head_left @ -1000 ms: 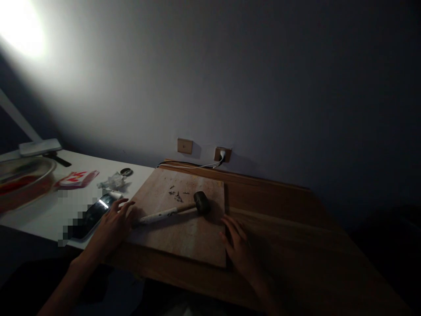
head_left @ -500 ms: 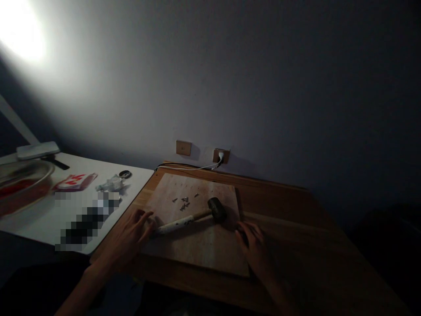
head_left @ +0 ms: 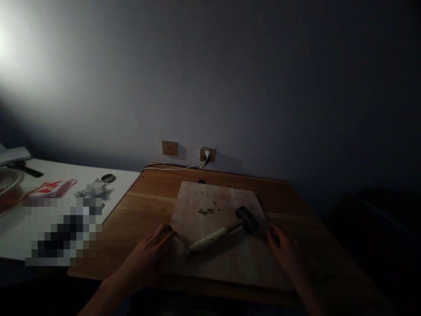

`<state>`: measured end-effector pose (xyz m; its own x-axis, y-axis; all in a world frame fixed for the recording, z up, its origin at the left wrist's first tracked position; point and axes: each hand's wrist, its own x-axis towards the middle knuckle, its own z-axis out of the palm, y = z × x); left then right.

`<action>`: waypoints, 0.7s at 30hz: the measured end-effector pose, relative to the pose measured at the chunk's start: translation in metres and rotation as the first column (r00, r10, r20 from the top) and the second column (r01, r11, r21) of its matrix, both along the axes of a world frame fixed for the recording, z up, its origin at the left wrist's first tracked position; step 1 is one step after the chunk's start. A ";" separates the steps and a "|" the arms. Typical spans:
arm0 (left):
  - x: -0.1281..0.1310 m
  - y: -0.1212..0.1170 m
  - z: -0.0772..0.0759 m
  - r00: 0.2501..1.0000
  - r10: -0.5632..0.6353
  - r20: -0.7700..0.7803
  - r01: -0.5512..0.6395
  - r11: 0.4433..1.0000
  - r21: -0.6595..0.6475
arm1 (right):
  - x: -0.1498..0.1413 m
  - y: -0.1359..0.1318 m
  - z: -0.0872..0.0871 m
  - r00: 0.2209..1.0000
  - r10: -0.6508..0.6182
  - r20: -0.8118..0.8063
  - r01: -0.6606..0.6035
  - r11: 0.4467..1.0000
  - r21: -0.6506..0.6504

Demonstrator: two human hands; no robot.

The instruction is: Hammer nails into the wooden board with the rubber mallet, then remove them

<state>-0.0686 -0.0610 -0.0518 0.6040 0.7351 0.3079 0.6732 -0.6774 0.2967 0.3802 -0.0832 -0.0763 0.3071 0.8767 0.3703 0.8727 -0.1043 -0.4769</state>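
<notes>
A flat wooden board point(head_left: 241, 267) lies on the brown wooden table. My left hand point(head_left: 153, 245) grips its left edge, fingers curled at the rim. On the opposite side, my right hand point(head_left: 285, 250) holds the right edge with thumb and fingers closed on it. Across the board rests a mallet point(head_left: 213, 238) with a black head and a pale, worn handle; neither hand touches it. Several small screws point(head_left: 208, 211) lie loose in a cluster behind the mallet. The undersides of both hands are hidden.
A white table point(head_left: 125, 175) adjoins on the left, bearing a red-marked plastic packet point(head_left: 49, 188), crumpled clear plastic point(head_left: 94, 188), a dark roll point(head_left: 108, 177) and a bowl point(head_left: 16, 180). A plugged-in white cable point(head_left: 184, 168) runs along the wall behind.
The board has slid right across the table, away from the white table, with both hands moving along at its edges. The mallet and screws travelled with it. My view has also turned slightly right.
</notes>
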 end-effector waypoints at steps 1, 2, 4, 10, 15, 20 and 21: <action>0.000 0.002 0.000 1.000 -0.001 0.006 0.001 1.000 -0.011 | 0.001 -0.003 -0.001 1.000 -0.017 -0.006 0.018 0.999 0.028; 0.000 0.005 0.000 1.000 0.001 0.008 -0.001 1.000 -0.015 | 0.000 -0.006 -0.002 0.999 -0.033 -0.016 0.034 0.998 0.059; 0.000 0.011 0.000 1.000 0.018 -0.006 -0.018 1.000 -0.003 | -0.005 -0.011 -0.004 0.995 -0.062 -0.076 0.070 0.992 0.105; 0.013 0.030 0.001 0.999 -0.008 -0.032 0.010 0.999 0.052 | -0.038 -0.017 0.006 0.945 0.004 -0.327 0.018 0.998 0.063; 0.043 0.049 0.013 0.993 -0.075 -0.089 0.079 0.996 0.044 | -0.083 -0.024 0.024 0.921 0.184 -0.343 -0.188 0.982 0.022; 0.070 0.071 0.023 0.984 -0.097 -0.152 0.109 0.991 0.072 | -0.114 -0.021 0.030 0.769 0.211 -0.603 -0.368 0.918 -0.148; 0.074 0.076 0.023 0.982 -0.096 -0.166 0.109 0.991 0.072 | -0.116 -0.019 0.030 0.745 0.191 -0.640 -0.402 0.893 -0.201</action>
<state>0.0050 0.0146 -0.0290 0.7215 0.6434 0.2559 0.6334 -0.7626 0.1314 0.2639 -0.1020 -0.0458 0.0737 0.9924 -0.0981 0.4374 -0.1206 -0.8911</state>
